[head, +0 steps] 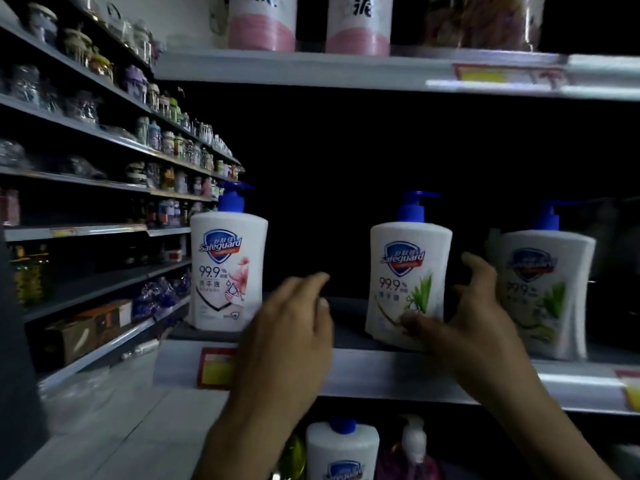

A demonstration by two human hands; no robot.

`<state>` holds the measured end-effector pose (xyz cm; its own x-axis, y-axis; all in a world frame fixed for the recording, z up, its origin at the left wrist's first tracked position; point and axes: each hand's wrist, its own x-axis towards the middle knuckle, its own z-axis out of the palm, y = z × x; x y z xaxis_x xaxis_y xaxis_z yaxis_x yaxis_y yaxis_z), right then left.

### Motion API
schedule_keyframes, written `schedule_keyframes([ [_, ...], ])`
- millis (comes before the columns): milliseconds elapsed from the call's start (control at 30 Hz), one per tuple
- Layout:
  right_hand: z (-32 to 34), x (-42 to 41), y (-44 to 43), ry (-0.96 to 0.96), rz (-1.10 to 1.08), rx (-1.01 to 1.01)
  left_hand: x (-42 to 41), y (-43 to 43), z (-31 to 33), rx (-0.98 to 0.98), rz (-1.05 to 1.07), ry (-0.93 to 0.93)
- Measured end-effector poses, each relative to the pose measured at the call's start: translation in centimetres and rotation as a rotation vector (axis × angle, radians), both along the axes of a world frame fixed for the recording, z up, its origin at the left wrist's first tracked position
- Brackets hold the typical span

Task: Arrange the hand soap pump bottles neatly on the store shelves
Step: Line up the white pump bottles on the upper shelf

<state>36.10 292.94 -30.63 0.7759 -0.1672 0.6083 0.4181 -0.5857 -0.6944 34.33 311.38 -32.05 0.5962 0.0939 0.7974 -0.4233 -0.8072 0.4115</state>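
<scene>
Upright, middle pump bottle (408,271) on shelf (381,372), right hand (481,317) beside

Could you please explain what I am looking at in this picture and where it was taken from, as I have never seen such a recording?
There is no machine here: a person wears a wide-angle camera on the head, so this single picture looks forward and down at their own bare hands. On the shelf stand three white Safeguard hand soap bottles with blue pumps: a pink-flower bottle, a middle green-leaf bottle and a right green-leaf bottle, with gaps between them. The left hand hovers between the first two and holds nothing. The right hand is spread between the two green-leaf bottles, its thumb in front of the middle one's lower corner; the blur hides whether it touches.
</scene>
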Motion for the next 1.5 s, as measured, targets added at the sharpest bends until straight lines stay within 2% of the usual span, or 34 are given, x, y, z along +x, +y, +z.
schedule_keyframes([
  [100, 0.7, 2.0, -1.2, 0.182, 0.159, 0.012, 0.9, -0.6, -0.3, -0.011, 0.038, -0.046],
  [200, 1.4, 3.0, -1.2, 0.24, 0.284, -0.016, 0.9, 2.2, 0.6, -0.217, 0.234, -0.228],
  [233, 1.6, 3.2, -1.0, 0.248, 0.327, -0.019, 0.8, 3.7, 0.8, -0.275, 0.309, -0.218],
  [300, 1.7, 3.5, -0.3, 0.248, 0.421, -0.026, 0.8, 6.7, 0.8, -0.352, 0.345, -0.051],
  [367, 1.8, 3.8, 0.6, 0.231, 0.486, -0.052, 0.9, 8.9, 0.5, -0.431, 0.201, 0.128],
  [433, 1.9, 3.8, 1.7, 0.212, 0.545, -0.087, 1.0, 9.9, 0.3, -0.517, 0.021, 0.207],
  [600, 2.2, 3.5, 4.7, 0.197, 0.702, -0.138, 1.7, 9.9, 0.3, -0.451, -0.002, 0.21],
  [933, 1.9, 4.9, 9.0, 0.178, 0.796, -0.178, 2.9, 10.9, 0.6, -0.344, -0.013, 0.272],
  [1067, 2.1, 5.0, 10.4, 0.23, 0.87, -0.222, 3.3, 11.3, 0.5, -0.254, 0.017, 0.296],
  [1267, 2.2, 5.4, 12.5, 0.288, 0.895, -0.2, 1.9, 11.1, 0.9, -0.405, -0.122, 0.332],
  [1367, 2.2, 5.4, 13.1, 0.294, 0.887, -0.207, 1.6, 11.0, 0.9, -0.343, -0.195, 0.362],
  [1500, 2.3, 5.4, 13.1, 0.31, 0.94, -0.173, 1.9, 11.2, 0.6, -0.287, -0.173, 0.368],
])
